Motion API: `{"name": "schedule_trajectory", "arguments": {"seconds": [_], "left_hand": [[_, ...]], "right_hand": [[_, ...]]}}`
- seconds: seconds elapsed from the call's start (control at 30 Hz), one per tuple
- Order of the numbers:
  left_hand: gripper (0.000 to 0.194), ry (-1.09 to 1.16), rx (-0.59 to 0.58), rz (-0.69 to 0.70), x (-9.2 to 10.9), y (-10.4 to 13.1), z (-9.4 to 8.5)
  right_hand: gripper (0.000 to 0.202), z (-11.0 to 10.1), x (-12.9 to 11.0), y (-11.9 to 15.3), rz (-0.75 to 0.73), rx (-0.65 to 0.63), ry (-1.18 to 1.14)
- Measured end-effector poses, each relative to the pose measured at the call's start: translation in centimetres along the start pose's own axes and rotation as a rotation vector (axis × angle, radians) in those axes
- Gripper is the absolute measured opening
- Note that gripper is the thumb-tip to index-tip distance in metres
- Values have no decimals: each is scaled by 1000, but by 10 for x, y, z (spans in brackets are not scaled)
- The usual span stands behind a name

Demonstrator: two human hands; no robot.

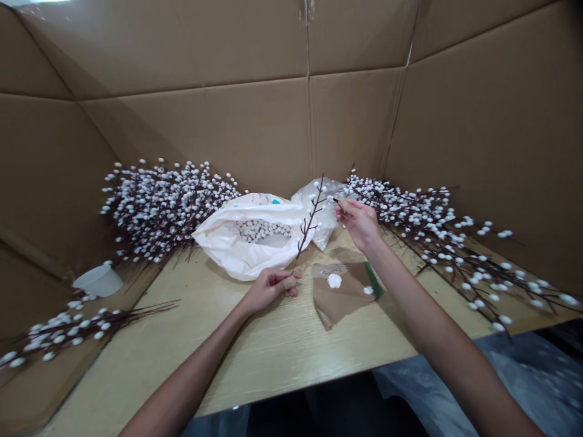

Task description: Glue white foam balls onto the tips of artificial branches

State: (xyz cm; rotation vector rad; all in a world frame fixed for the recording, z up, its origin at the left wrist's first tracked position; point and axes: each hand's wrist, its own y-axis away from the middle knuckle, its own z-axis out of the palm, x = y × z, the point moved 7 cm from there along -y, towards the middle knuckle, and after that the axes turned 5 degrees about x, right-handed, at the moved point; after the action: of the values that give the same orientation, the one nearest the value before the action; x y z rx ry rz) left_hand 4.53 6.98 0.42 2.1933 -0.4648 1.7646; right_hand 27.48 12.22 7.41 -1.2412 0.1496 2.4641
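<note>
My left hand (276, 285) is closed on the lower end of a brown artificial twig (308, 226). The twig leans upright with short side stems, a few of them tipped with white berries. To its right, my right hand (357, 220) pinches a small dark, thin thing (336, 200) near the twig's upper part. A white berry shows just by its tip; whether they touch is unclear. Behind the twig lies a white plastic bag (228, 249), open, with many loose white berries (262, 230) inside. Below my right hand, a brown cardboard piece (339, 306) carries two white paste-like blobs (334, 280).
Berry branches are heaped at back left (159, 206) and along the right (423, 212). A clear bag (323, 227) stands behind the twig. At left are a white cup (98, 281) and a smaller bunch of berry branches (77, 328). Cardboard walls (255, 121) enclose the table (255, 340).
</note>
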Motion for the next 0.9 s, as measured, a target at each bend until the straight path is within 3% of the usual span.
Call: {"name": "schedule_trajectory", "arguments": {"seconds": [0.47,0.9], "left_hand": [[42,-15,2,-2,0,0,0],[45,-8,6,-4,0,0,0]], "right_hand": [[20,2,-9,3,-90,-18,12],[18,-2,-12,0,-74,17,-20]]}}
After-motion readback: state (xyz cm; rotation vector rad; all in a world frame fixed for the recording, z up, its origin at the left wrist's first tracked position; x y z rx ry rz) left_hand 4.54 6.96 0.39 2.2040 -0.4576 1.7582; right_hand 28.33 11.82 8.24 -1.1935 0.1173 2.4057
